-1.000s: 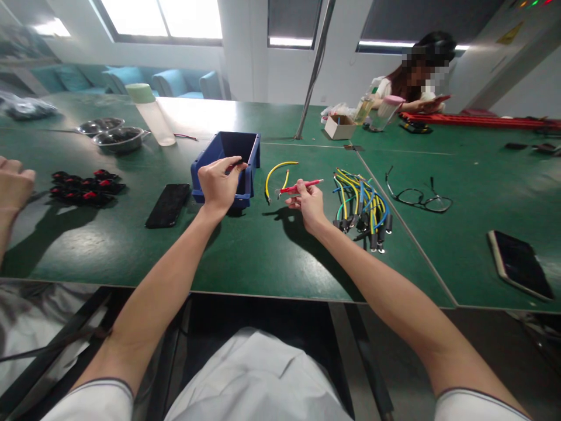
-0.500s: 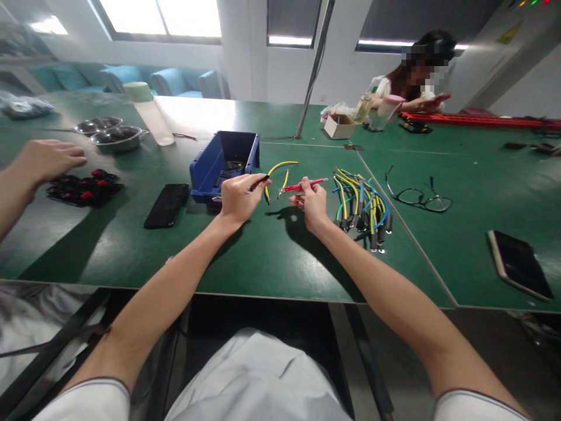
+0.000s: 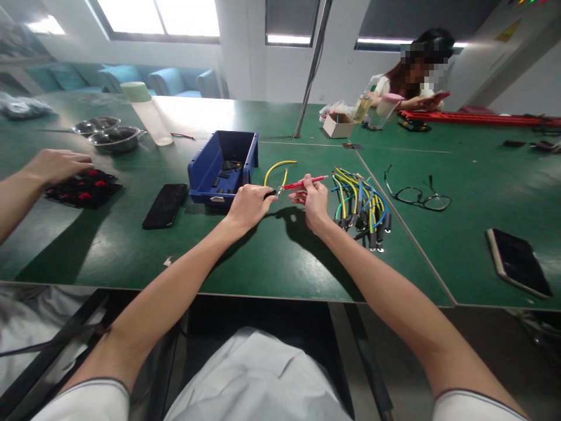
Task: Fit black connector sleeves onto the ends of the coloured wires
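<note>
My left hand (image 3: 249,206) pinches a short black sleeve (image 3: 270,193) in front of the blue bin. Its end is right at the metal terminal (image 3: 280,190) of a red wire; whether the two touch I cannot tell. That red wire (image 3: 294,185) is held between the fingers and thumb of my right hand (image 3: 316,204), pointing left. Just beyond the hands, a yellow wire (image 3: 279,163) curves over the table. To the right of my right hand lies a bundle of yellow, blue and green wires (image 3: 362,199) with black sleeves and ring terminals.
Small black pieces lie in the blue bin (image 3: 197,188). A phone (image 3: 165,206), glasses (image 3: 409,196) and another phone (image 3: 517,262) rest on the green table (image 3: 272,263). At left, another person's hand (image 3: 59,166) is over black-and-red parts (image 3: 83,190). A bottle (image 3: 151,117) stands behind.
My left hand has moved right and slightly down, bringing the black sleeve to the red wire's terminal. My right hand has barely moved. The other person's hand at left has shifted onto the black-and-red parts.
</note>
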Tool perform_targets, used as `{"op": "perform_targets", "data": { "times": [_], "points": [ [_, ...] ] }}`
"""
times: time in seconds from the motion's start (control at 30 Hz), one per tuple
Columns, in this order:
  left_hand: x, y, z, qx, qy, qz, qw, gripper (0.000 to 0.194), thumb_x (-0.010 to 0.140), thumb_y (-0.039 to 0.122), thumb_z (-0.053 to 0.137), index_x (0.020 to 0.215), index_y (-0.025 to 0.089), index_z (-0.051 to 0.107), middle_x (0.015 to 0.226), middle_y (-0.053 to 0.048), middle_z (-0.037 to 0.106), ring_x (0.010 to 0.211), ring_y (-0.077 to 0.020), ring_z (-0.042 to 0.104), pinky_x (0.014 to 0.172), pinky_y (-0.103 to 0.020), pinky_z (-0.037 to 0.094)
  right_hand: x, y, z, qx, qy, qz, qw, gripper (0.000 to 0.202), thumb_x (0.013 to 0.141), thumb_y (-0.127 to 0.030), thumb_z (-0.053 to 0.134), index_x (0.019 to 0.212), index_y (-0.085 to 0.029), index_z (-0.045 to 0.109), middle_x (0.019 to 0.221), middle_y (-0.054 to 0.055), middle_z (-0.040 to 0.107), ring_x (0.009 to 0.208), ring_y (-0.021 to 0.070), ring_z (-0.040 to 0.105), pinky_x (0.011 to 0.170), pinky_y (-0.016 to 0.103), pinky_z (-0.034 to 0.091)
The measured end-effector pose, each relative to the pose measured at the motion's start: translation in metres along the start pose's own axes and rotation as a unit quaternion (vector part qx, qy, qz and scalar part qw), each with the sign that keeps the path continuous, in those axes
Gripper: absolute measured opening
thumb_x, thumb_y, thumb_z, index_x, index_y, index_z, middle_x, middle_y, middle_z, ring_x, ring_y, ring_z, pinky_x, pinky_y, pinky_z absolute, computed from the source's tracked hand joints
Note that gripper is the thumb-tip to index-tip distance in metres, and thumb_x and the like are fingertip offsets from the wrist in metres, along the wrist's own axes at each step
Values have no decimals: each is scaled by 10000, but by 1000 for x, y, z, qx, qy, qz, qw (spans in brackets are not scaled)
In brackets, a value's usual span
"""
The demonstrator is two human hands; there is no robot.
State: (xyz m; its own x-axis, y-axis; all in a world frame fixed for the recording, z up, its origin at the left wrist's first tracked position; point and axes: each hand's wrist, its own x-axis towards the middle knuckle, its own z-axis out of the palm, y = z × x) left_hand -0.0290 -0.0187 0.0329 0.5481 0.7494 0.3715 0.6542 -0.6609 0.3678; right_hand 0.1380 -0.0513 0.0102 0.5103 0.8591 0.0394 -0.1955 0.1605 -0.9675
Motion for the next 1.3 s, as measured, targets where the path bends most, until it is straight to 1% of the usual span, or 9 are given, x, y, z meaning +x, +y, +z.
{"op": "perform_targets", "data": {
  "times": [0.13, 0.3, 0.47, 0.67, 0.73, 0.9, 1.03, 1.2, 1.3],
  "points": [
    [0, 1, 2, 4, -24, 15, 1000, 221, 884, 323, 570, 988, 228, 740, 977, -65, 742, 899, -217, 688, 799, -286, 478, -1, 1, 0, 1, -19, -3, 1000, 389, 862, -577, 537, 794, -195, 507, 657, -1, 658, 479, 103, 625, 445, 191, 463],
    [-1, 1, 6, 11, -9, 47, 999, 238, 895, 336, 550, 945, 188, 730, 897, -79, 738, 795, -205, 681, 726, -281, 467, 0, 4, 1, 1, -41, -3, 999, 366, 858, -554, 555, 793, -199, 496, 641, -10, 651, 483, 113, 630, 445, 200, 479],
    [-1, -1, 11, -14, 7, 64, 998, 209, 890, 311, 554, 909, 157, 695, 837, -74, 722, 729, -186, 660, 659, -265, 441, -1, 7, 3, 16, -56, -5, 998, 368, 847, -563, 562, 818, -206, 477, 640, -15, 652, 489, 126, 633, 450, 219, 500],
    [-2, 0, 15, -32, 18, 66, 997, 164, 877, 297, 574, 846, 155, 650, 792, -62, 699, 668, -172, 631, 619, -267, 407, 2, 7, 0, 33, -13, -17, 999, 322, 886, -535, 509, 860, -221, 441, 639, -26, 657, 511, 126, 645, 469, 216, 508],
    [-2, 0, 15, -37, 26, 66, 997, 162, 878, 300, 579, 834, 156, 638, 787, -57, 695, 664, -168, 626, 611, -264, 398, 3, 7, -1, 28, -8, -19, 999, 321, 886, -537, 506, 864, -225, 434, 643, -26, 659, 527, 129, 653, 479, 219, 514],
    [-2, -1, 15, -45, 18, 78, 996, 146, 873, 298, 599, 847, 157, 630, 793, -51, 692, 675, -160, 624, 613, -256, 394, 3, 8, 0, 10, -22, -15, 1000, 343, 864, -554, 529, 882, -221, 452, 659, -17, 661, 571, 141, 670, 521, 239, 538],
    [-2, -2, 16, -46, 18, 83, 995, 144, 878, 291, 592, 856, 156, 635, 802, -54, 692, 682, -159, 622, 620, -255, 397, 3, 8, 0, -5, -25, -16, 1000, 348, 844, -555, 550, 898, -224, 454, 678, -14, 661, 577, 144, 669, 505, 238, 532],
    [-2, -3, 17, -52, 20, 91, 994, 128, 872, 272, 592, 858, 155, 641, 811, -55, 690, 683, -157, 617, 616, -254, 396, 1, 4, 0, -34, -52, -30, 998, 349, 751, -459, 689, 869, -222, 461, 702, -24, 648, 570, 138, 660, 481, 232, 529],
    [-2, -4, 18, -51, 19, 89, 994, 127, 870, 268, 590, 859, 154, 645, 812, -56, 691, 680, -158, 615, 618, -256, 399, 0, 3, 0, -36, -65, -29, 997, 341, 728, -416, 712, 853, -218, 463, 687, -32, 636, 573, 141, 663, 487, 238, 538]
  ]
}}
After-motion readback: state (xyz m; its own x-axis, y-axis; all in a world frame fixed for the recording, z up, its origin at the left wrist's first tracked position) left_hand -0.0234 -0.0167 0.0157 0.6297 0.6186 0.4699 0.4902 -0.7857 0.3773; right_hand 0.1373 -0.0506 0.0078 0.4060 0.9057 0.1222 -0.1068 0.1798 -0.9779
